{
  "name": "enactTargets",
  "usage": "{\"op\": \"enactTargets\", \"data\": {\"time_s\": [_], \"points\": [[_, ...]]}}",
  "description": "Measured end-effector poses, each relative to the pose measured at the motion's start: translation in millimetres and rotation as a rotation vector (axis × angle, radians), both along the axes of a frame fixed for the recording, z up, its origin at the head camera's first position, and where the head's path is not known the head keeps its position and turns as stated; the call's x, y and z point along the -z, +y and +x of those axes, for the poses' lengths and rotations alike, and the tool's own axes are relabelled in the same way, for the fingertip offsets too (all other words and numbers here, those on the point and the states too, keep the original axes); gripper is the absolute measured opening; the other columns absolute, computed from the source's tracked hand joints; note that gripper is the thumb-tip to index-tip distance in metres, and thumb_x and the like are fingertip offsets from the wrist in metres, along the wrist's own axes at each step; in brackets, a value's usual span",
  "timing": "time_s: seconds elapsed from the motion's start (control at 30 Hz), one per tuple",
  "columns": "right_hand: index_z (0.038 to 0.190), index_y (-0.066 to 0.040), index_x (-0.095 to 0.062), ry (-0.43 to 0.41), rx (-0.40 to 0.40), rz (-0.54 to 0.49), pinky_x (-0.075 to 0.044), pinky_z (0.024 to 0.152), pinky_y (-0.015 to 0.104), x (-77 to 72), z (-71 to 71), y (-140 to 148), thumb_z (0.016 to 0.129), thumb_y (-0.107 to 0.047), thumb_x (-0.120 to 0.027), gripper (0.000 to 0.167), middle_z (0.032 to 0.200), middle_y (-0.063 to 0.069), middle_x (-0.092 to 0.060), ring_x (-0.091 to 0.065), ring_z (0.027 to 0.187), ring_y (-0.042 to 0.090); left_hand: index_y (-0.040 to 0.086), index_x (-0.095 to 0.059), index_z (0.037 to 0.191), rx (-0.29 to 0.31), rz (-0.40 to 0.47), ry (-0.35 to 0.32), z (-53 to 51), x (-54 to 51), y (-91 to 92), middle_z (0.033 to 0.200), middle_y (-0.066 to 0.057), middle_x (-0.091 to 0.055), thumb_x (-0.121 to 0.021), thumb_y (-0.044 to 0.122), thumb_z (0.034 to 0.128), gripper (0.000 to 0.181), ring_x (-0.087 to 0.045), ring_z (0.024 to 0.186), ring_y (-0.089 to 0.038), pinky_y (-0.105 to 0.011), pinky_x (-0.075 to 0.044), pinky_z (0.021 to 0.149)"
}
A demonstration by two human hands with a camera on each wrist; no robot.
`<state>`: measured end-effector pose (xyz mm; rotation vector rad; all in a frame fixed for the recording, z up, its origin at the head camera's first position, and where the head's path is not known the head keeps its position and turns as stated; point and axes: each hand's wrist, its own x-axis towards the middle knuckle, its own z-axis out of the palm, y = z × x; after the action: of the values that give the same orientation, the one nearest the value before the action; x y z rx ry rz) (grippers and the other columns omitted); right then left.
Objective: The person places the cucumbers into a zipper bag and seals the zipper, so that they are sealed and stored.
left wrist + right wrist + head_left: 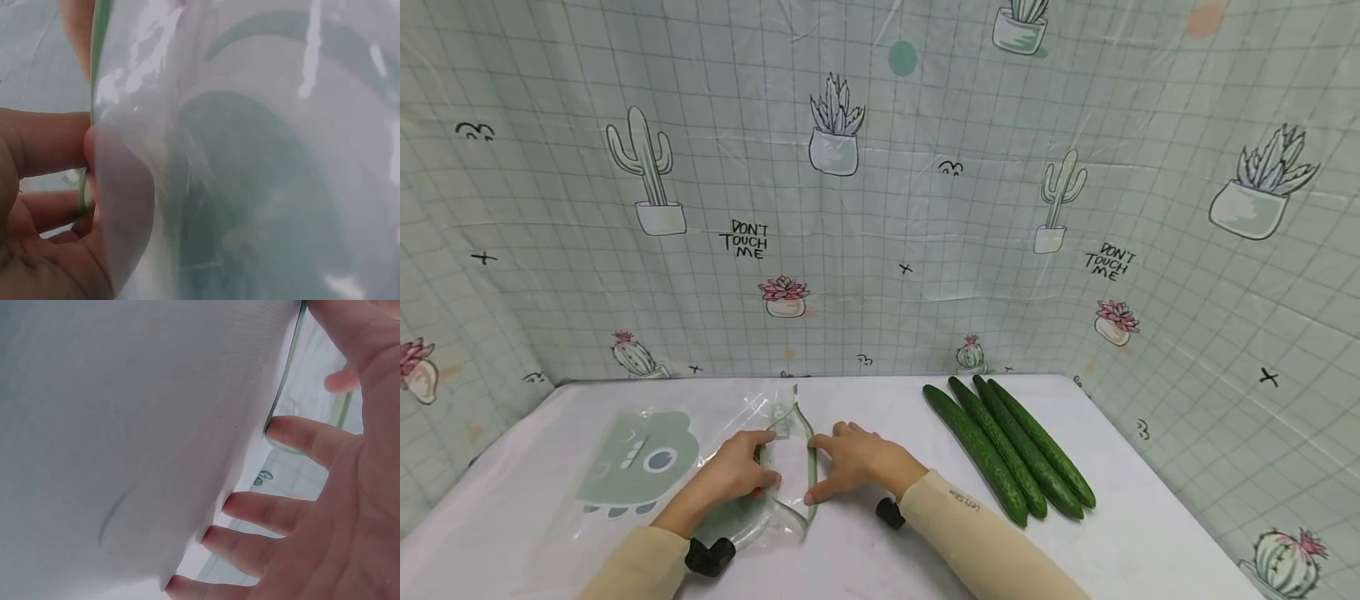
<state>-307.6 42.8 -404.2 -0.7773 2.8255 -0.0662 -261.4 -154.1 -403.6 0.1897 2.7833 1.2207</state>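
Note:
A clear plastic zip bag [730, 521] with a green cartoon print lies on the white table, its green-edged mouth spread apart toward the right. My left hand [739, 467] holds the mouth's left edge. In the left wrist view, the fingers [50, 145] meet that edge, and part of the hand shows through the film. The right hand [861, 460] touches the opposite green edge with thumb and index finger, spaced apart. In the right wrist view, its other fingers [269, 509] are spread straight, with their tips against the white surface.
Several long green cucumbers [1000, 446] lie side by side on the table [865, 550], right of the right hand. Behind and on both sides hangs a grid-patterned cloth [865, 225] with cactus drawings. Each wrist carries a black camera mount [710, 557].

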Motion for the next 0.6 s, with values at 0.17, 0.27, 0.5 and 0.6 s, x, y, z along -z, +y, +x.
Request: {"op": "enactTargets", "data": {"time_s": [0.17,0.27,0.5,0.6], "points": [[0.137,-0.036,-0.049,-0.026,-0.012,-0.025,-0.045,0.094,0.046,-1.6,-1.1,5,0.066,-0.069,-0.074,0.082,0.133,0.003,-0.047,-0.043,0.127,0.022,-0.015,-0.041,0.136,0.033,0.056,-0.013,-0.2,-3.5,-3.1,0.098,-0.020,-0.060,-0.074,-0.006,0.0748,0.070,-0.055,0.047,-0.018,-0.031,-0.048,0.050],[0.138,-0.036,-0.049,-0.040,-0.017,-0.027,-0.047,0.093,0.045,-3.1,-1.7,7,0.068,-0.062,-0.077,0.080,0.138,0.003,-0.045,-0.044,0.126,0.021,-0.014,-0.040,0.137,0.057,0.150,-0.051,1.5,-10.9,-10.6,0.090,-0.014,-0.057,-0.071,-0.009,0.0759,0.069,-0.054,0.049,-0.019,-0.033,-0.048,0.052],[0.137,-0.036,-0.049,-0.064,-0.011,-0.020,-0.047,0.092,0.044,-5.2,-2.0,9,0.069,-0.059,-0.078,0.078,0.140,0.003,-0.043,-0.043,0.127,0.020,-0.013,-0.039,0.138,0.117,0.211,-0.086,3.0,-14.5,-19.5,0.085,-0.012,-0.053,-0.072,-0.007,0.0776,0.069,-0.056,0.057,-0.021,-0.034,-0.052,0.058],[0.138,-0.036,-0.048,-0.067,-0.022,-0.021,-0.046,0.094,0.046,-5.8,-3.1,8,0.067,-0.063,-0.077,0.081,0.141,0.002,-0.042,-0.043,0.128,0.021,-0.015,-0.040,0.136,0.096,0.231,-0.083,1.8,-9.2,-14.6,0.084,-0.012,-0.053,-0.072,-0.006,0.0768,0.068,-0.057,0.057,-0.020,-0.031,-0.051,0.058]]}}
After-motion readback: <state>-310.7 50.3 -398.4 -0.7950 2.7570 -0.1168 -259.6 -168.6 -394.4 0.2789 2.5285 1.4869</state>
